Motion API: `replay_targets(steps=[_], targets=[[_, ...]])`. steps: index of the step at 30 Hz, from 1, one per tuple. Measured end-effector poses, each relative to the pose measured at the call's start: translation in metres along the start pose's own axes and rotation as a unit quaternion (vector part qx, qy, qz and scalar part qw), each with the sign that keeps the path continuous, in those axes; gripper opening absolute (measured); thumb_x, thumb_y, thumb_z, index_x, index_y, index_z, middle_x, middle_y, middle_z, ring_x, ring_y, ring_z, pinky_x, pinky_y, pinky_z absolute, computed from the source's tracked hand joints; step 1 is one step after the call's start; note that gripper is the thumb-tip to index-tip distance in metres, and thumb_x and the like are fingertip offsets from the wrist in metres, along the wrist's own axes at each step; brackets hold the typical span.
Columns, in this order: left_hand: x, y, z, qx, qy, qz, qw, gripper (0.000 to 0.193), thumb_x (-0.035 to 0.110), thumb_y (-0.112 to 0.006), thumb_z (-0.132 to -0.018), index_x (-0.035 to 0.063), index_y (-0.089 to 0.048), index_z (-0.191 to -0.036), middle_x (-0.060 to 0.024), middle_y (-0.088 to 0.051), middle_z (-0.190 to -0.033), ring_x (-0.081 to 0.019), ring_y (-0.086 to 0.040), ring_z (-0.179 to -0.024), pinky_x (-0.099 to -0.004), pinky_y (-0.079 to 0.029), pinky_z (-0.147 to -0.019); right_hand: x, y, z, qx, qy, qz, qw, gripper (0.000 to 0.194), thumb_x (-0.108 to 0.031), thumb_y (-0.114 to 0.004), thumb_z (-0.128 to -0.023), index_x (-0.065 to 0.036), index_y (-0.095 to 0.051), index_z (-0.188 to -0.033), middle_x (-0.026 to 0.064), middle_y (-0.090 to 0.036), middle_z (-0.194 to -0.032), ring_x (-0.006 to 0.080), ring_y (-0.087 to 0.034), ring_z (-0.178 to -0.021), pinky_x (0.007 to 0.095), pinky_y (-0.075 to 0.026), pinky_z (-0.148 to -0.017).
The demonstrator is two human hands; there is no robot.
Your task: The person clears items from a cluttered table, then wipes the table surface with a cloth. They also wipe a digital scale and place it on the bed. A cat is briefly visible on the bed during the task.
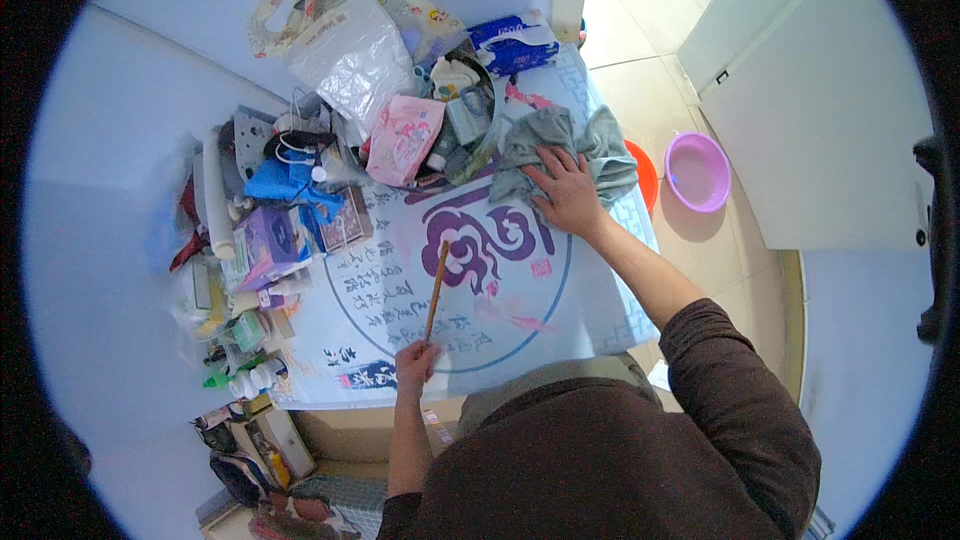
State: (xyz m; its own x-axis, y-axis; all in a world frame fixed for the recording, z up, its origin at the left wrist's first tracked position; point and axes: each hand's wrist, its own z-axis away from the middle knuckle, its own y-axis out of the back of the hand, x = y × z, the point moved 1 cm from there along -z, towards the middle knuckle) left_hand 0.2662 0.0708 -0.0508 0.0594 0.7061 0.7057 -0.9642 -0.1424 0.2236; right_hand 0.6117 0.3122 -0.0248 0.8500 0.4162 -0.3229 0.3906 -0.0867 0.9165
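My left hand [418,364] is closed around the lower end of a thin brown wooden stick [436,291], whose other end lies over the purple pattern on the tablecloth. The white tablecloth [592,315] bears a blue ring, dark characters and pink marks. My right hand [564,191] rests with spread fingers on a crumpled grey-green cloth [540,136] near the table's right edge. Just left of that cloth stands a round container [491,101] full of small items, with a pink printed pouch [405,141] against it.
Plastic bags [352,52] and a blue tissue pack [516,43] lie at the back. Boxes, including a purple tissue box [266,244], and bottles crowd the left side. A purple basin [697,171] and an orange-red basin [643,172] are beyond the right edge, low down.
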Motion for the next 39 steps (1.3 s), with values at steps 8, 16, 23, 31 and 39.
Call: replay_targets(steps=[8, 16, 23, 31, 39], targets=[[0.0, -0.003, -0.006, 0.031, 0.033, -0.007, 0.999, 0.014, 0.01, -0.073, -0.074, 0.0012, -0.062, -0.07, 0.0026, -0.047, -0.051, -0.0055, -0.038, -0.038, -0.0213, -0.026, -0.034, 0.047, -0.027, -0.1, 0.007, -0.071, 0.018, 0.997, 0.047, -0.022, -0.063, -0.073, -0.021, -0.055, -0.12, 0.0095, -0.041, -0.134, 0.0337, -0.035, -0.126, 0.0601, -0.03, -0.096], [0.003, -0.005, -0.003, 0.034, 0.001, 0.04, 0.999, 0.013, 0.008, -0.072, -0.074, -0.0002, -0.062, -0.071, 0.0012, -0.048, -0.051, -0.0059, -0.038, -0.036, -0.0216, -0.025, -0.033, 0.065, -0.002, -0.071, 0.014, -0.063, 0.0, 0.998, 0.046, -0.024, -0.065, -0.073, -0.017, -0.058, -0.118, 0.008, -0.045, -0.132, 0.0304, -0.036, -0.126, 0.0515, -0.031, -0.099], [-0.005, -0.002, -0.01, 0.047, 0.029, 0.016, 0.998, 0.016, 0.009, -0.073, -0.073, -0.0001, -0.062, -0.069, 0.0024, -0.047, -0.05, -0.006, -0.037, -0.036, -0.0228, -0.026, -0.034, 0.11, -0.013, -0.057, 0.11, -0.15, 0.046, 0.981, 0.048, -0.014, -0.066, -0.066, -0.015, -0.06, -0.113, 0.0099, -0.049, -0.123, 0.029, -0.041, -0.12, 0.047, -0.039, -0.091], [-0.009, -0.003, -0.015, 0.068, 0.03, -0.019, 0.997, 0.02, 0.011, -0.074, -0.072, 0.001, -0.059, -0.063, -0.0004, -0.05, -0.048, -0.007, -0.04, -0.034, -0.0232, -0.027, -0.031, 0.225, -0.008, -0.18, 0.05, -0.395, -0.332, 0.855, 0.044, -0.025, -0.068, -0.073, -0.016, -0.061, -0.116, 0.0129, -0.062, -0.101, 0.0272, -0.062, -0.091, 0.0387, -0.05, -0.077], [0.01, -0.007, -0.006, 0.064, 0.034, -0.048, 0.996, 0.025, 0.019, -0.073, -0.075, 0.0027, -0.059, -0.061, 0.0018, -0.047, -0.047, -0.0062, -0.039, -0.037, -0.0215, -0.028, -0.034, 0.206, -0.036, -0.17, 0.067, -0.224, -0.022, 0.972, 0.045, -0.023, -0.064, -0.075, -0.026, -0.058, -0.12, 0.0127, -0.052, -0.114, 0.0316, -0.058, -0.098, 0.0405, -0.048, -0.085]])
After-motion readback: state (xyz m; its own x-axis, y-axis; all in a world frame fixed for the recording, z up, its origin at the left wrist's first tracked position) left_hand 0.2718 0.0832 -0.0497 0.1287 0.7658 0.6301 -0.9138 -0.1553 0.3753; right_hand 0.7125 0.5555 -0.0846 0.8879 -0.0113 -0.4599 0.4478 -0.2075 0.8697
